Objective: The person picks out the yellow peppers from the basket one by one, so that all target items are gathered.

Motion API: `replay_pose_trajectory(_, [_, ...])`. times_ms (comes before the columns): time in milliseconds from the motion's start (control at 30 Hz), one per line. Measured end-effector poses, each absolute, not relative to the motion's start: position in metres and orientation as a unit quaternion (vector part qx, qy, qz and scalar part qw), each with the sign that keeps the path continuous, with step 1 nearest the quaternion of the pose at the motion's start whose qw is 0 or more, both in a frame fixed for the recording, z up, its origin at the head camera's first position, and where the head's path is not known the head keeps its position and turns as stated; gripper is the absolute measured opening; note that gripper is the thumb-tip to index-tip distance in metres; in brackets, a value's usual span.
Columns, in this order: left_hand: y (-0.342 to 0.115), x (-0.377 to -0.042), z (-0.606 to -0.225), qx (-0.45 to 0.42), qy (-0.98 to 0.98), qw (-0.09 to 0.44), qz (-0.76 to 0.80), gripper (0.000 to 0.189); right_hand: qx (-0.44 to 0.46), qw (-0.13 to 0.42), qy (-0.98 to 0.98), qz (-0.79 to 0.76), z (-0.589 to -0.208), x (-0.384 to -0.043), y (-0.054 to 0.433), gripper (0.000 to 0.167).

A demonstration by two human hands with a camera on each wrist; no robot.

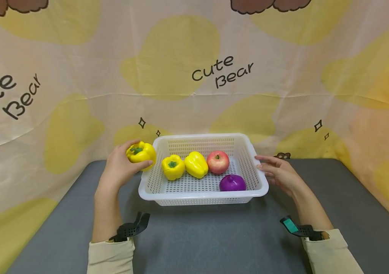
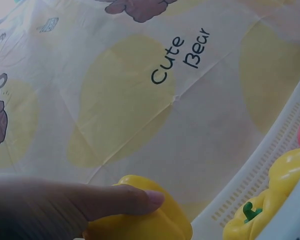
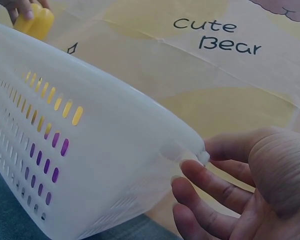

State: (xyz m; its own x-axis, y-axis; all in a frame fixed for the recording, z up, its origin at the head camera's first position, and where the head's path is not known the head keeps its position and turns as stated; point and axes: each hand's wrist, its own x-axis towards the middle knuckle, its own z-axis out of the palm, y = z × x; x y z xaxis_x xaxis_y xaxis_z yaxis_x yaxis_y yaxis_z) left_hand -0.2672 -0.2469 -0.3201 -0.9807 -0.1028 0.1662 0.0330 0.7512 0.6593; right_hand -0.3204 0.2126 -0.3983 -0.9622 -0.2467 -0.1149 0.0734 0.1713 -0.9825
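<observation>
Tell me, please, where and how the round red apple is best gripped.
The round red apple probably grips best from above, across its near and far sides: its top is uncovered, but a glossy yellow bell pepper crowds its left.

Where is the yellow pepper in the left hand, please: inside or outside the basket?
Outside: the left hand holds the yellow pepper beside the white basket, which contains two other peppers.

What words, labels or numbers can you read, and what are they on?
"cute Bear": backdrop cloth, middle of head view; also both wrist views.
"ute Bear": same cloth, left, beginning cut off.
One cut-off letter, head view's right edge, same cloth: unreadable.
White basket, held yellow pepper, wrist straps: no readable text.
</observation>
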Motion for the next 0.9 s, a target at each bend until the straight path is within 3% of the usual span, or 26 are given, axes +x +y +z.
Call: replay_pose_trajectory(900, [-0.2544, -0.2664, -0.3229, 0.108, -0.903, 0.201, -0.363, 0.076, -0.070, 0.127, 0.751, -0.644, -0.3984, -0.3227, 0.2125, 0.056])
